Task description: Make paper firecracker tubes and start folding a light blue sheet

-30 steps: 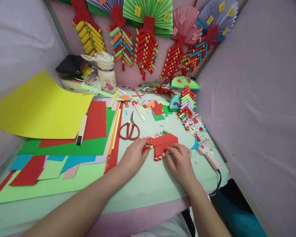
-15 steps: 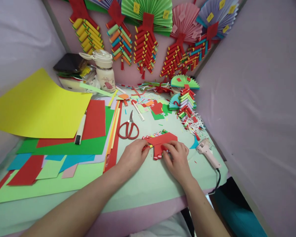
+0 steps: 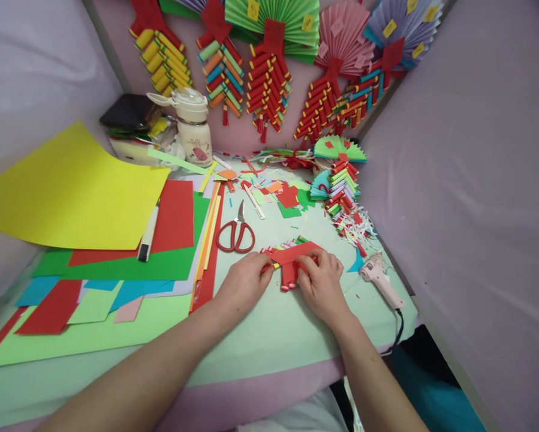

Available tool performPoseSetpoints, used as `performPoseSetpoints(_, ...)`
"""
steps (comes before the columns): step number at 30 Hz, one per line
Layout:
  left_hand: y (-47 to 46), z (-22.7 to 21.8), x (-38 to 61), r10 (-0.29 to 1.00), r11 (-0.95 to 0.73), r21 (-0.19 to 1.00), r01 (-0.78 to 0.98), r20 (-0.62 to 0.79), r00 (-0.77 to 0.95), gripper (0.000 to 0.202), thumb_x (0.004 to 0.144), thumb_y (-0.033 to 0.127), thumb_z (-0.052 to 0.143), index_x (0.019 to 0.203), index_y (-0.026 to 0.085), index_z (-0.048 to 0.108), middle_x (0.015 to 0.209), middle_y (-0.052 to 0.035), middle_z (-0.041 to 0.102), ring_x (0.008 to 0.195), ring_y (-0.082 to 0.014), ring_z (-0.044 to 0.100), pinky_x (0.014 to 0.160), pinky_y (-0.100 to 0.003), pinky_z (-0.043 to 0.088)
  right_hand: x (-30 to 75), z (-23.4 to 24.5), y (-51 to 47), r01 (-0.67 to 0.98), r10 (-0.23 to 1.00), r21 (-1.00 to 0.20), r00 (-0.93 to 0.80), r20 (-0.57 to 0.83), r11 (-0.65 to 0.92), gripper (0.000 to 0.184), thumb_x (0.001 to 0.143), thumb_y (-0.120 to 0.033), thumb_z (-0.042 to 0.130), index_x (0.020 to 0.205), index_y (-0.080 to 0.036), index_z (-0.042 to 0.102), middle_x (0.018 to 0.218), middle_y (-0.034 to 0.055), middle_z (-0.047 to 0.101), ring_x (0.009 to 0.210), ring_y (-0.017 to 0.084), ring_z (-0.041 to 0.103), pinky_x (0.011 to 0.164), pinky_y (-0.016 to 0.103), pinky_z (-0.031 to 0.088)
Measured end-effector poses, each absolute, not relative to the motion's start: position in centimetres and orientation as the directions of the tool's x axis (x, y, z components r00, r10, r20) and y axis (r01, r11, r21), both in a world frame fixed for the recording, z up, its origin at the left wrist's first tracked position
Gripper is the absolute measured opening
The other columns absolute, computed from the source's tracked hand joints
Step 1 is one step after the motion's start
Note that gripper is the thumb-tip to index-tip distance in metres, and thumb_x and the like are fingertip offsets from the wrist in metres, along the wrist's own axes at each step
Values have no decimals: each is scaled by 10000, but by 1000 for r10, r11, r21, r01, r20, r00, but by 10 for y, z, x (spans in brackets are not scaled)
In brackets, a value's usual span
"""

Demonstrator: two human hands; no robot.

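Note:
A red paper strip (image 3: 291,253) lies over a row of small rolled paper tubes (image 3: 291,243) on the pale green tabletop. Below the strip, red paper rolls with white-ringed ends (image 3: 288,279) stick out toward me. My left hand (image 3: 249,279) pinches a thin red paper roll with a yellow band (image 3: 271,266) at the strip's left end. At the right, my right hand (image 3: 322,282) has its fingers curled on the red paper, thumb and forefinger closed at its edge. The fingers partly cover the paper's right side.
Red-handled scissors (image 3: 235,234) and a white pen (image 3: 253,201) lie beyond my hands. Coloured paper sheets (image 3: 116,264) cover the left. A pink glue gun (image 3: 381,282) with a cord is at the right. Paper scraps (image 3: 289,197), a bottle (image 3: 194,135) and finished paper firecrackers (image 3: 343,180) stand farther back.
My right hand has shifted slightly, its fingers curling more over the red paper's right part. My left hand keeps its pinch. The whole view has moved a little.

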State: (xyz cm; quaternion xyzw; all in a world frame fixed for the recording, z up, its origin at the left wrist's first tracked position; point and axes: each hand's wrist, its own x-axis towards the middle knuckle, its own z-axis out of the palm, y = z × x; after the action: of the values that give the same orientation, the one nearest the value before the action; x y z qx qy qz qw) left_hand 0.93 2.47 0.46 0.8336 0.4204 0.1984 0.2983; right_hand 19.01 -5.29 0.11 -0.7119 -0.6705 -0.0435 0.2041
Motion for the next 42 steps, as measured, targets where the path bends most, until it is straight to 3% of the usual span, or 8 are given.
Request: performPoseSetpoints(42,24,9,8,795,-496,634,594,56,604,165,890,180,472,803,185,613,807,-28,596,767,-177,569,663,-279,396,190,-4,-51,975,954,-213,120,276,-61,213,919,-248,440,1042,-272,612,1078,57,549,982,231,440,912,422,305)
